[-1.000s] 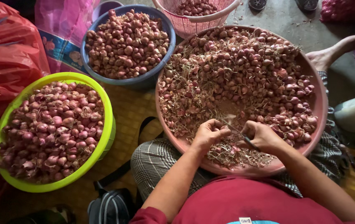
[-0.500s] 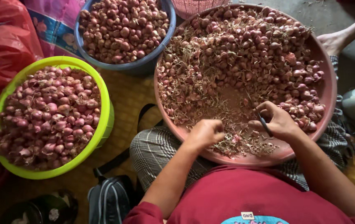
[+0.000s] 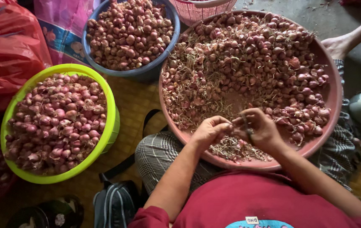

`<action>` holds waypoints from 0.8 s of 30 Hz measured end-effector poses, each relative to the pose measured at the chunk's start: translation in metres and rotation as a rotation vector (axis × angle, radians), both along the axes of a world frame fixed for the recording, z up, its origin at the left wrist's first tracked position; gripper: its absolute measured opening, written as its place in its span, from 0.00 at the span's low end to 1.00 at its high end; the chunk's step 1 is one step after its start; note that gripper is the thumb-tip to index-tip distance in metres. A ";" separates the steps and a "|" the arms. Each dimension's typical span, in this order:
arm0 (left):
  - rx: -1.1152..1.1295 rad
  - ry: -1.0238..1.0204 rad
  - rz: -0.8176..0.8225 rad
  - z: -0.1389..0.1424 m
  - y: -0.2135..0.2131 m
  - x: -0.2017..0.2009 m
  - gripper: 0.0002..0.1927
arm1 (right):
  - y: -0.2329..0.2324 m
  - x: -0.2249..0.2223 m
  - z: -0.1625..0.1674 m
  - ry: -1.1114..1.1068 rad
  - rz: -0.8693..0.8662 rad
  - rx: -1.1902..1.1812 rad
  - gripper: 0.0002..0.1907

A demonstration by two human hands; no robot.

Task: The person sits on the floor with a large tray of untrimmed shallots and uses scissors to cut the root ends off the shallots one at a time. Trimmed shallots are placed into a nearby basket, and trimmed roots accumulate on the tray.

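Pink basin point(image 3: 334, 90) on lap, shallots point(image 3: 265, 59) heaped at far side. I see left hand point(image 3: 209, 131) pinching one shallot, right hand point(image 3: 261, 128) closed round small blade. Best trim over basin, fingertips clear of edge.

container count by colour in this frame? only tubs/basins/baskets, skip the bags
Pink basin, on the lap, under the left hand and right hand: 1
Green tub, full of shallots: 1
Blue tub, full of shallots: 1
Pink mesh basket, cut off at the top edge: 1
Total: 4
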State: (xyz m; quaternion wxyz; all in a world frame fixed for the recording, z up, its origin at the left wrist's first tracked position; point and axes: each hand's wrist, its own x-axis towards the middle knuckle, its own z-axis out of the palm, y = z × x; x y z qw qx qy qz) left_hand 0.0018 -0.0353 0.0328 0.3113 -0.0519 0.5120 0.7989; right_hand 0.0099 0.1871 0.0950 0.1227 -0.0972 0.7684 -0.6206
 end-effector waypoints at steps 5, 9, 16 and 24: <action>-0.111 0.051 -0.070 -0.002 0.005 0.004 0.06 | -0.012 0.002 -0.016 0.020 -0.034 -0.122 0.23; 0.168 -0.057 0.014 0.009 0.003 0.002 0.04 | 0.013 -0.016 0.005 0.008 -0.130 0.146 0.23; 0.370 -0.200 0.141 -0.006 -0.003 -0.005 0.09 | 0.054 -0.045 0.028 0.138 -0.269 0.668 0.18; 0.229 -0.216 0.164 -0.039 0.004 -0.006 0.11 | 0.034 -0.061 -0.017 0.345 -0.157 0.889 0.21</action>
